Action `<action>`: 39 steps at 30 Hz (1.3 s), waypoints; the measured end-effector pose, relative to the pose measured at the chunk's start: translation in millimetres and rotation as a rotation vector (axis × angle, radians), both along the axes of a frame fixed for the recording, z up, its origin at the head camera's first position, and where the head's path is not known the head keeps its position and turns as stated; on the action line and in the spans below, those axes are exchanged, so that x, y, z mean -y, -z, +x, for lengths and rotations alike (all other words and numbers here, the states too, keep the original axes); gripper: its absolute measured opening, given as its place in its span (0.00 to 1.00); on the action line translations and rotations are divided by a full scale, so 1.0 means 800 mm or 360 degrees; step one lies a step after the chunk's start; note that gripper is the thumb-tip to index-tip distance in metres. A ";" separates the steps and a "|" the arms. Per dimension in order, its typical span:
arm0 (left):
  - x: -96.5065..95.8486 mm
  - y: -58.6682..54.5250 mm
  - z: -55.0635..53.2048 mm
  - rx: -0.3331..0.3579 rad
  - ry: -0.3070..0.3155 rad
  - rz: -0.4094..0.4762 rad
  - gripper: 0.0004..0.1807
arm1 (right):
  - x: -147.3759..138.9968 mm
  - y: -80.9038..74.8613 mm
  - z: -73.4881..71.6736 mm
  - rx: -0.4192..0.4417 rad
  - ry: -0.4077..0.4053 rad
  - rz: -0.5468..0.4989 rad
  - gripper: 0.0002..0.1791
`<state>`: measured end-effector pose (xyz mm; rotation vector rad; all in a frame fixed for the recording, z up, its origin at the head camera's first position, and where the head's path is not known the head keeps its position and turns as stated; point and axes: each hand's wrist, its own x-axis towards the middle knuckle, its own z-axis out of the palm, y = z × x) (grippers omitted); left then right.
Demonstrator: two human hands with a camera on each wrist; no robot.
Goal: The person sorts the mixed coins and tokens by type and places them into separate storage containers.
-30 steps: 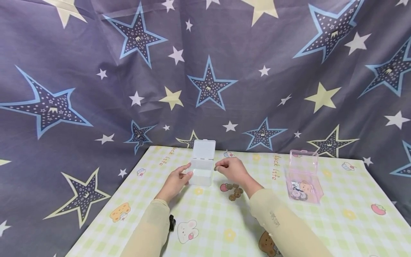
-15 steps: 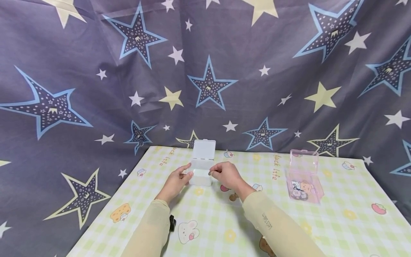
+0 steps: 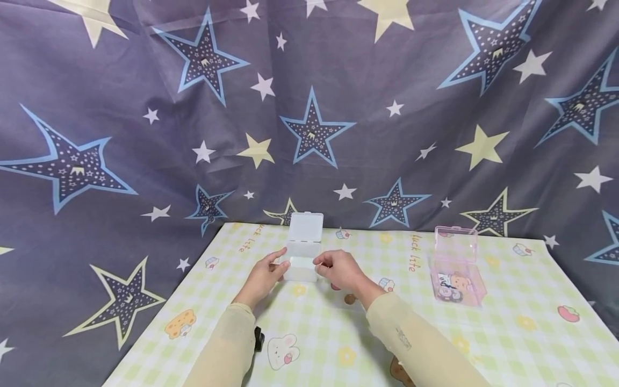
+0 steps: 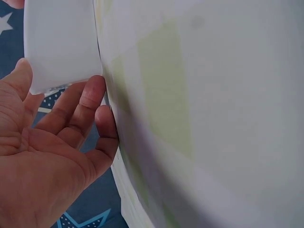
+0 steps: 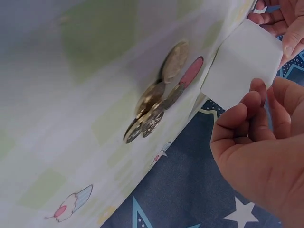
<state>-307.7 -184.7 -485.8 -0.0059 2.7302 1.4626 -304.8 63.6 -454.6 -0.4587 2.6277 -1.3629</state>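
Observation:
A small white plastic box (image 3: 300,271) stands on the table with its hinged lid (image 3: 306,226) raised. My left hand (image 3: 263,277) grips the box's left side, thumb at the front rim and fingers along the side. At the opposite rim is my right hand (image 3: 340,269), fingers curled and fingertips right over the opening. No coin shows at these fingertips; I cannot tell whether one is hidden between them. Several brownish coins (image 5: 151,100) lie in a loose cluster on the cloth beside the box, mostly covered by the right hand and wrist in the head view.
To the right stands a clear pink plastic case (image 3: 456,244) with its lid up and cartoon pictures showing in it. A checked, printed cloth (image 3: 329,328) covers the table. Behind the table's back edge hangs a dark star-patterned curtain (image 3: 232,118).
My right hand moved left from beside the box to its rim with a coin pinched at the fingertips. That coin is out of sight now. The left hand stayed on the box.

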 end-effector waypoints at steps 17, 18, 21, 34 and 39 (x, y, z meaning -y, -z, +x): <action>0.001 0.001 0.001 0.0014 0.0016 -0.0012 0.31 | -0.136 -0.004 0.017 -0.0389 -0.0235 0.0655 0.08; 0.001 0.001 0.000 0.0016 0.0014 -0.0012 0.31 | -0.144 -0.004 0.016 -0.0360 -0.0233 0.0680 0.09; 0.002 0.000 0.001 0.0021 0.0014 -0.0010 0.31 | -0.160 -0.006 0.015 -0.0254 -0.0238 0.0709 0.12; 0.001 -0.003 0.003 0.0049 -0.0016 -0.0023 0.30 | -0.129 0.011 0.010 -0.0295 -0.0407 0.0580 0.15; 0.000 -0.002 0.003 0.0043 -0.0023 -0.0004 0.31 | -0.114 0.016 0.008 -0.0248 -0.0359 0.0611 0.14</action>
